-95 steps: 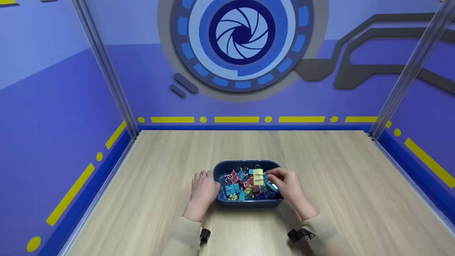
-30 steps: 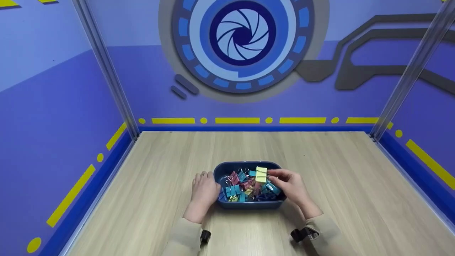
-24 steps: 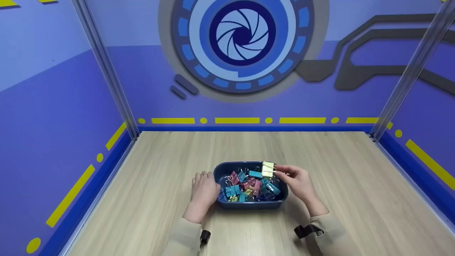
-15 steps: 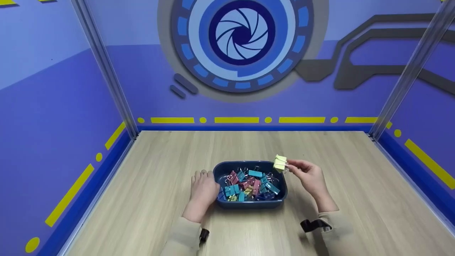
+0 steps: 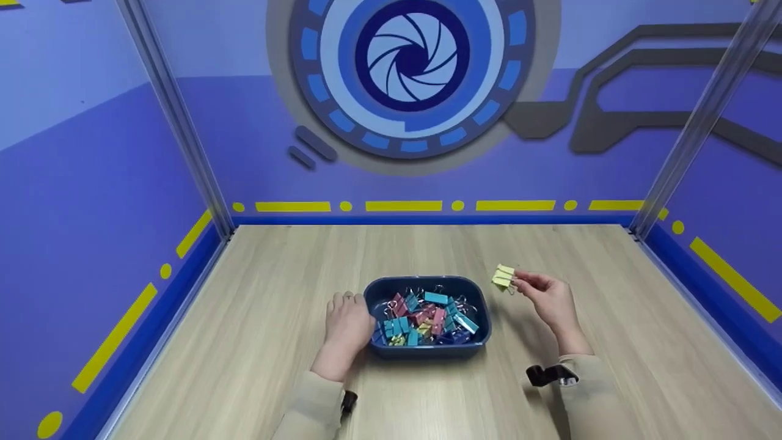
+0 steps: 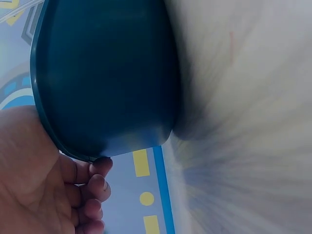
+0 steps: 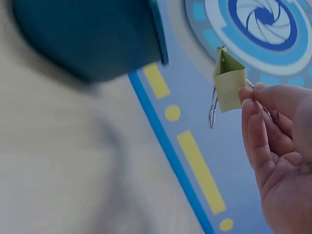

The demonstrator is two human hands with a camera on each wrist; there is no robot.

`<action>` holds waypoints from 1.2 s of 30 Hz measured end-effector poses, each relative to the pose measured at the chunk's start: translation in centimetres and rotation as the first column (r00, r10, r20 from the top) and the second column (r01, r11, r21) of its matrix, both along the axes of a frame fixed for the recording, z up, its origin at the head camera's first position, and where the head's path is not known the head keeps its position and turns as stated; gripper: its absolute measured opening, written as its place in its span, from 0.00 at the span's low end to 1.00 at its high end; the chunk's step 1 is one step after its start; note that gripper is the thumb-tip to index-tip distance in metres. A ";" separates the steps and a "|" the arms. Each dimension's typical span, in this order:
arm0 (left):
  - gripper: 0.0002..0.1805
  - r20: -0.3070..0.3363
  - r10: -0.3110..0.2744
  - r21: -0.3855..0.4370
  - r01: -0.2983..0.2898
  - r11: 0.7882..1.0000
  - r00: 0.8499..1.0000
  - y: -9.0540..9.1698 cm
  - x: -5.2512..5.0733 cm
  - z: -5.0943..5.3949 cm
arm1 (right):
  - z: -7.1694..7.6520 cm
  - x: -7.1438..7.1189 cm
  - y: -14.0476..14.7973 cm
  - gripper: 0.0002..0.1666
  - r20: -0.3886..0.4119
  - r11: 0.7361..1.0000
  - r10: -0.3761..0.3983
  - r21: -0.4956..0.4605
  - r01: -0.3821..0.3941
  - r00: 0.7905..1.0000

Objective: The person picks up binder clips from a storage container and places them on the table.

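A dark blue bin (image 5: 427,352) holds several binder clips in teal, pink, yellow and dark blue. At its left end is the left hand (image 5: 349,327); in the left wrist view that hand (image 6: 44,180) grips the rim of the bin (image 6: 107,78), thumb side at the rim and fingers curled. Right of the bin, above the table, the right hand (image 5: 553,305) pinches a yellow binder clip (image 5: 503,277) between thumb and fingers. The right wrist view shows the hand (image 7: 282,131) holding the clip (image 7: 231,90) by one wire handle, the other handle hanging free.
The wooden table (image 5: 293,263) reaches back to a blue-purple wall (image 5: 421,183) with yellow marks. Similar panels stand left (image 5: 91,214) and right, with metal posts at the back corners. Black bands are on both wrists.
The right hand has lifted the yellow clip from over the bin and carried it right, past the bin's edge. The left hand has stayed at the bin's left end.
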State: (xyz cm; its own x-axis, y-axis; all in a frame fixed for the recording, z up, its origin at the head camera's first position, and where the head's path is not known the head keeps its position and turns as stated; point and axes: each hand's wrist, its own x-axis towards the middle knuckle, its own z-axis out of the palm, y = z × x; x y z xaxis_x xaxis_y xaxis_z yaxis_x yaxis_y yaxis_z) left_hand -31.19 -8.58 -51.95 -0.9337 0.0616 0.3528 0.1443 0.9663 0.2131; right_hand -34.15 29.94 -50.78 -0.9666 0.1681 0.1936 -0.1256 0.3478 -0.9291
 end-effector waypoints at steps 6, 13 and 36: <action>0.14 -0.032 -0.003 -0.004 0.003 1.000 0.999 -0.2 0.2 0.0 | -0.7 -1.6 1.2 0.21 0.052 0.980 0.039 0.195 -0.049 0.998; 0.15 -0.023 -0.008 0.010 0.008 1.000 1.000 -0.3 0.1 -0.1 | -1.2 -3.3 1.7 0.14 0.094 0.919 0.128 0.362 -0.153 0.987; 0.17 0.068 0.006 0.058 -0.010 0.998 0.998 -0.1 0.0 0.1 | -1.6 -5.3 0.8 0.08 0.175 0.856 0.211 0.441 -0.268 0.962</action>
